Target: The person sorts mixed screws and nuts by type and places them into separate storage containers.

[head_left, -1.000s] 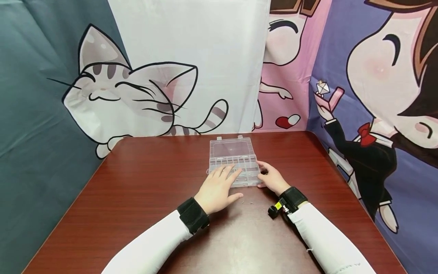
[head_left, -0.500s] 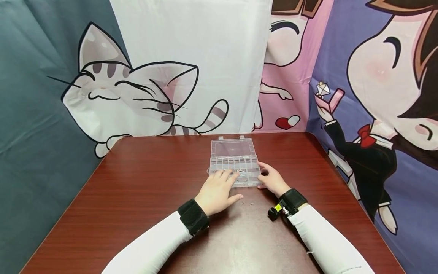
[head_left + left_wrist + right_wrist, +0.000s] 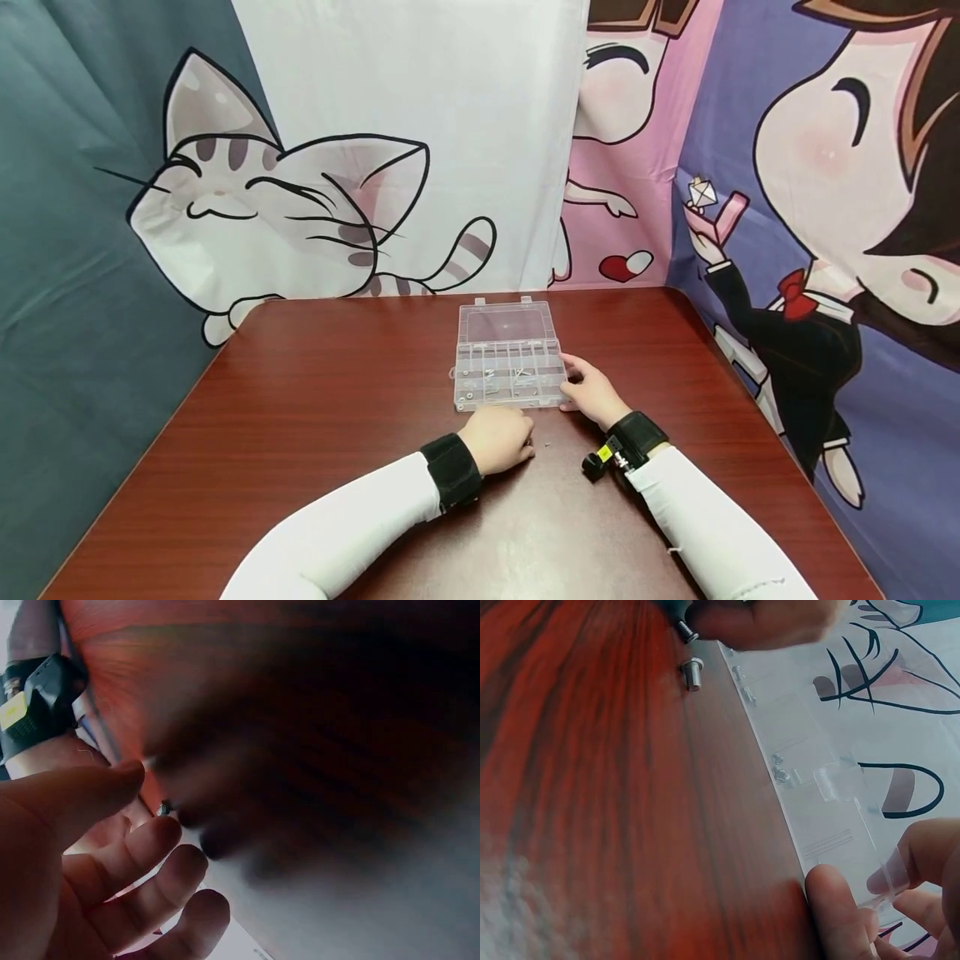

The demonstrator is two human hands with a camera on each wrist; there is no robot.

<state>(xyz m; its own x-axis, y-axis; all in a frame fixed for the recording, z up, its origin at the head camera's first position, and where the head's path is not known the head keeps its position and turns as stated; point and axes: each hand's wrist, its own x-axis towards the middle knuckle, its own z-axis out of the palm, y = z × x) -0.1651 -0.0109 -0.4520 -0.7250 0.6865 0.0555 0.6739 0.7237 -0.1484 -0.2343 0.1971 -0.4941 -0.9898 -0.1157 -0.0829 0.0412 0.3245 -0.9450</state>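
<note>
A clear plastic compartment box (image 3: 504, 353) lies with its lid (image 3: 506, 323) folded back. Small metal pieces sit in several compartments. In front of it, my left hand (image 3: 497, 437) is lowered to the table, fingers bent. The left wrist view shows its thumb and index finger apart, a small metal piece (image 3: 163, 808) near the index fingertip. Seen from the right wrist, one screw (image 3: 686, 630) lies at the left fingertips and another screw (image 3: 694, 673) stands just beside them. My right hand (image 3: 592, 393) grips the box's right side, thumb and fingers around its corner.
The reddish-brown wooden table (image 3: 337, 375) extends around the box and both arms. Cartoon-printed cloth (image 3: 420, 75) hangs behind and to the sides. A black wrist strap with a small camera (image 3: 595, 465) hangs low near the table at the right wrist.
My left hand has drawn back from over the box's front compartments to the table before it, and its spread fingers have bent down by the loose screws. The right hand keeps its hold.
</note>
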